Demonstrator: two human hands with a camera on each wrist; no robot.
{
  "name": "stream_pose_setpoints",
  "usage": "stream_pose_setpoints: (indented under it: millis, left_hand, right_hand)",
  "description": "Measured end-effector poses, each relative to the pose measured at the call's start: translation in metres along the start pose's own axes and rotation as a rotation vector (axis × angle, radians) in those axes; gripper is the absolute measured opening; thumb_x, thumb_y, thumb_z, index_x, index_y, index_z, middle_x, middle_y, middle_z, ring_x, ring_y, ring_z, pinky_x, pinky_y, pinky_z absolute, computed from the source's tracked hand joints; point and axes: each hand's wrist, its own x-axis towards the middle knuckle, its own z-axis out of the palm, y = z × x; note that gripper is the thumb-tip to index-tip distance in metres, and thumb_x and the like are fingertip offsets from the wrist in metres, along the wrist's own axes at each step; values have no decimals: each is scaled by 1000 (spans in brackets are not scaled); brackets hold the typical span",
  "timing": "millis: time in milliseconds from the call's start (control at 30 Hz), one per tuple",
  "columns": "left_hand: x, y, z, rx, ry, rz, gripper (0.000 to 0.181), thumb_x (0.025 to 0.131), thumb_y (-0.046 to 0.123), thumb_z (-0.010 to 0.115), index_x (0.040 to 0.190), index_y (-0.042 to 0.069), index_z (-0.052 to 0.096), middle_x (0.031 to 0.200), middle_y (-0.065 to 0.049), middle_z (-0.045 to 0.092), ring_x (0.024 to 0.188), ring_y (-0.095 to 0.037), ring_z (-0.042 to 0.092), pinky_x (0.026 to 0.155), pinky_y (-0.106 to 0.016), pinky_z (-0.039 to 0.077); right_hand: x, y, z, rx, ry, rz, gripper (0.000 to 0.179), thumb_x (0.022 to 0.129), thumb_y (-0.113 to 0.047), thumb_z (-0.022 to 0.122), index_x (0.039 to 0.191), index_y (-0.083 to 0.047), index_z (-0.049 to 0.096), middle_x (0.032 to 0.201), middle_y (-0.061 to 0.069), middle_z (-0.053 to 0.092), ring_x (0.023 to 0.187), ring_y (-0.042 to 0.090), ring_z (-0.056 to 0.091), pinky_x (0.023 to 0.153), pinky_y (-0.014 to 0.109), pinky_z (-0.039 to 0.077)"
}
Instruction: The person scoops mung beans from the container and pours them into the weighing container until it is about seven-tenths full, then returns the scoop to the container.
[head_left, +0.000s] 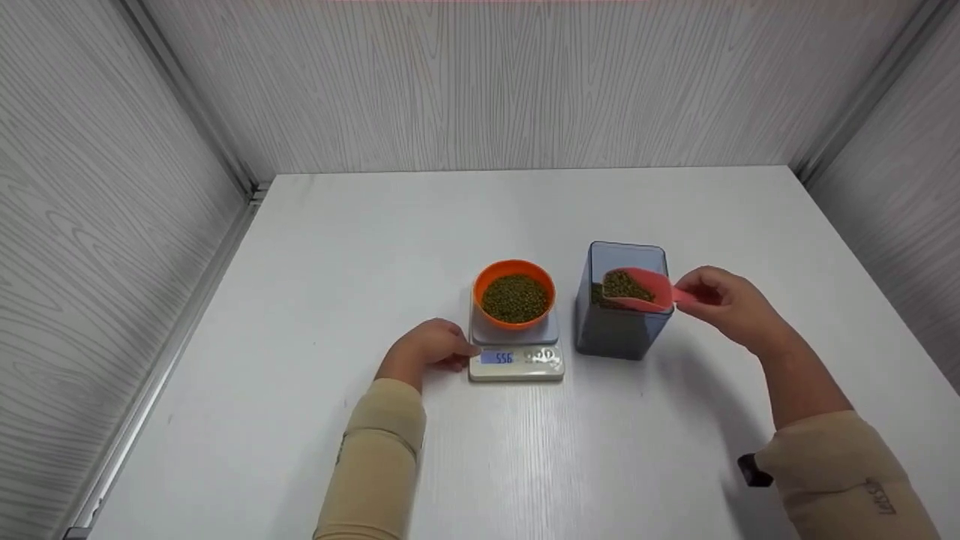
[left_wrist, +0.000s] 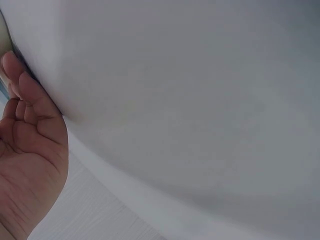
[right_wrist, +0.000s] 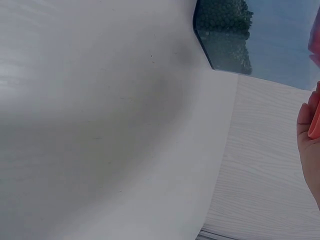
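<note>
My right hand (head_left: 731, 307) grips the handle of a pink-red scoop (head_left: 660, 289). Small green beans (head_left: 624, 285) fill the scoop, which lies over the mouth of a translucent blue-grey container (head_left: 619, 334). More beans show through the container's wall (right_wrist: 225, 30) in the right wrist view. To its left stands a white kitchen scale (head_left: 525, 370) with an orange bowl (head_left: 514, 326) of green beans on its platform. The lit display (head_left: 496, 358) seems to read 556. My left hand (head_left: 435, 345) touches the scale's left edge beside the display, its fingers loosely bent in the left wrist view.
Everything stands on a white tabletop (head_left: 360, 247) enclosed by pale wood-grain panels (head_left: 480, 90) at the back and sides. The container stands just right of the scale, with a narrow gap between them. A small black object (head_left: 754, 471) shows at the right sleeve.
</note>
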Motion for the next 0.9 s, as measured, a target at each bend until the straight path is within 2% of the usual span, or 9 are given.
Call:
stream_pose_setpoints:
  millis: [333, 533, 700, 900]
  left_hand:
    - [-3, 2, -1, 30, -6, 11, 19, 79, 23, 71, 87, 8, 62, 73, -4, 63, 64, -14, 58, 63, -26, 48]
    - [-3, 2, -1, 43, 1, 14, 19, 79, 24, 71, 85, 8, 62, 71, -3, 62, 62, -13, 57, 62, -25, 48]
    - [-2, 1, -1, 42, 7, 11, 20, 78, 24, 72, 86, 8, 63, 71, -3, 63, 63, -13, 58, 62, -26, 48]
    - [1, -1, 0, 41, 11, 11, 22, 78, 25, 72, 89, 8, 63, 74, -4, 63, 65, -14, 58, 64, -27, 48]
  right_hand:
    - [4, -13, -6, -71, 35, -67, 21, 88, -25, 61, 103, -10, 61, 95, 4, 56, 82, 18, 50, 65, 18, 45]
    - [13, -36, -6, -100, 86, -82, 19, 87, -22, 62, 102, -10, 62, 94, 2, 56, 81, 17, 49, 65, 18, 43]
    - [23, -59, 3, -142, 66, -81, 20, 87, -22, 63, 104, -11, 63, 97, 2, 56, 84, 18, 48, 67, 19, 44]
    - [33, -84, 20, -187, 17, -130, 18, 87, -19, 63, 102, -10, 63, 96, 3, 56, 85, 19, 51, 71, 31, 47]
